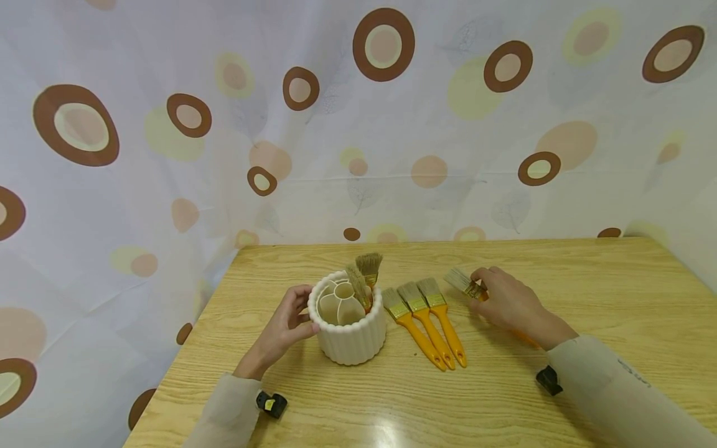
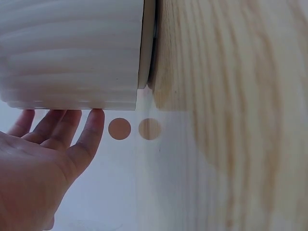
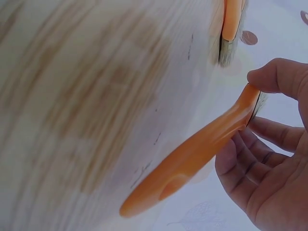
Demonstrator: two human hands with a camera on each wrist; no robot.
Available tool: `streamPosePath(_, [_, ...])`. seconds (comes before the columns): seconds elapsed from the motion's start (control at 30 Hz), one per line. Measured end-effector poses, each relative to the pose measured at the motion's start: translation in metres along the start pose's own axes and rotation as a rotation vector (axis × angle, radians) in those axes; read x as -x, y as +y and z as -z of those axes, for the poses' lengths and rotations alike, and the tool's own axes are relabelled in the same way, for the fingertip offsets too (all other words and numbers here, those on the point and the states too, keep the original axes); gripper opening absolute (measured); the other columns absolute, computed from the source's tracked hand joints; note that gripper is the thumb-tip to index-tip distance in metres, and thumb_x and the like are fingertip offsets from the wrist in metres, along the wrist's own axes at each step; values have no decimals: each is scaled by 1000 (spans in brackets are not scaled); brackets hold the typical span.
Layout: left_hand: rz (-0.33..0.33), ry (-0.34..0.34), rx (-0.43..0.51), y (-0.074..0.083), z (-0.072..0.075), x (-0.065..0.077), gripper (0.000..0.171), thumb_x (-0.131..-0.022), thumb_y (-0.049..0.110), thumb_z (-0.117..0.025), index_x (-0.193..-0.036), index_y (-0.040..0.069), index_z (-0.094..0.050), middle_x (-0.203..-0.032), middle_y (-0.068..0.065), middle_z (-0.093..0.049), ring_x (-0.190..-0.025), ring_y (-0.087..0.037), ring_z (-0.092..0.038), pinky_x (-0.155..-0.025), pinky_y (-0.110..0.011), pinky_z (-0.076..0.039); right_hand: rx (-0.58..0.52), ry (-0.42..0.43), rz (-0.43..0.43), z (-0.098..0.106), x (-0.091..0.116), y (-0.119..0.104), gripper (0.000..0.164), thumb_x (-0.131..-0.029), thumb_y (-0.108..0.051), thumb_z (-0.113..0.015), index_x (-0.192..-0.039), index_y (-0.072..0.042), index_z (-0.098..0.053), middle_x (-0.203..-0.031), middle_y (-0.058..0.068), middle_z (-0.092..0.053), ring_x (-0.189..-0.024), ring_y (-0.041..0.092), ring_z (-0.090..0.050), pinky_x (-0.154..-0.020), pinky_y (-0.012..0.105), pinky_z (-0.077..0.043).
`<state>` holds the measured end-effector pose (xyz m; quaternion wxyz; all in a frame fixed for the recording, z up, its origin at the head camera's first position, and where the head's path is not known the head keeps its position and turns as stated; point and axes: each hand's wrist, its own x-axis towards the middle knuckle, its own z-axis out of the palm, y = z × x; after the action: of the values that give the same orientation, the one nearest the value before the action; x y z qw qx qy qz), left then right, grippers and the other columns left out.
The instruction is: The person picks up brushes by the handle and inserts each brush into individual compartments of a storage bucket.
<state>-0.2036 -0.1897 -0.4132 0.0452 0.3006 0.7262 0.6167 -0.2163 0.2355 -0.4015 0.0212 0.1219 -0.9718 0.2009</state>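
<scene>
A white ribbed round holder (image 1: 351,339) with curved inner dividers stands on the table, two paintbrushes (image 1: 368,266) upright in its right side, bristles up. My left hand (image 1: 285,320) rests its fingertips against the holder's left wall; in the left wrist view the fingers (image 2: 89,137) are fairly straight along it. At the right, my right hand (image 1: 506,302) pinches a paintbrush (image 3: 192,154) near its metal band, between thumb and fingers. Its orange handle points back under the hand and its bristles face left. Three paintbrushes (image 1: 428,320) lie side by side between the holder and my right hand.
The wooden table (image 1: 392,404) reaches back to a patterned curtain (image 1: 392,205), which also hangs along the left side. One black wrist strap piece (image 1: 271,404) shows by the left sleeve, another (image 1: 549,379) by the right sleeve.
</scene>
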Motion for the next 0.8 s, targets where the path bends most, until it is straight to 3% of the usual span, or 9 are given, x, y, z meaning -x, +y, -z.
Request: streamPosePath(0.8, [-11, -11, -31, 0, 1, 0, 67, -88, 6, -64, -145, 4, -29, -143, -19, -39, -126, -26, -41, -98, -57, -34, -13, 39, 24, 3, 7, -6, 47, -86, -24, -68, -125, -2, -54, -106, 12, -56, -83, 23, -58, -63, 40, -48])
